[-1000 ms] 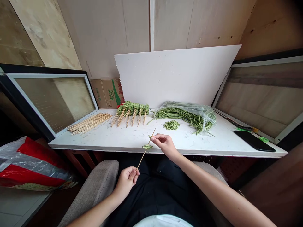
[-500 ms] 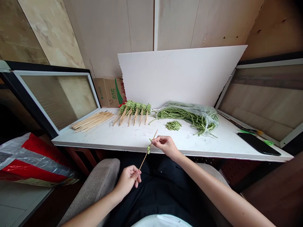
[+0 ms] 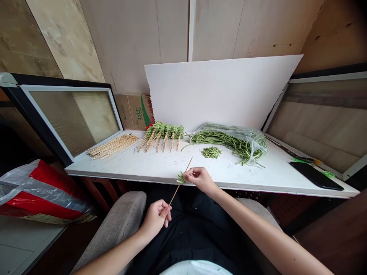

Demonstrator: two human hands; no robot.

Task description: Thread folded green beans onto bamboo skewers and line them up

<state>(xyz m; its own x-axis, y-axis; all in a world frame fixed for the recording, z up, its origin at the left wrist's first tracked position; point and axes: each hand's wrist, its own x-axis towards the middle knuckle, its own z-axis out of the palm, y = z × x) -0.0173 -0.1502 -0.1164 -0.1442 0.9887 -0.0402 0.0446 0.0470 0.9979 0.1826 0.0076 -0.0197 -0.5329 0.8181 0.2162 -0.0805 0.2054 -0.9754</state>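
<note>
My left hand (image 3: 157, 215) is closed around the lower end of a thin wooden skewer (image 3: 175, 194), which slants up and to the right past the table edge. Several short green bean pieces (image 3: 180, 179) sit across the skewer's upper half. The fingers of my right hand (image 3: 200, 178) pinch a bean piece on the skewer, just below its bare tip. Beyond them on the white table lies a small heap of cut bean pieces (image 3: 211, 152). Behind that, long green beans (image 3: 220, 138) spill out of a clear plastic bag (image 3: 243, 133).
Finished bean skewers (image 3: 164, 131) are stacked at the back, beside a pile of bare skewers (image 3: 113, 147). On the right of the table (image 3: 143, 166) lie a black phone (image 3: 315, 175) and a green-handled tool (image 3: 328, 174). A cardboard box (image 3: 134, 112) stands behind.
My right hand has come slightly down along the skewer, and the bean pieces now sit spread crosswise just beside its fingers. My left hand keeps its grip, almost unmoved.
</note>
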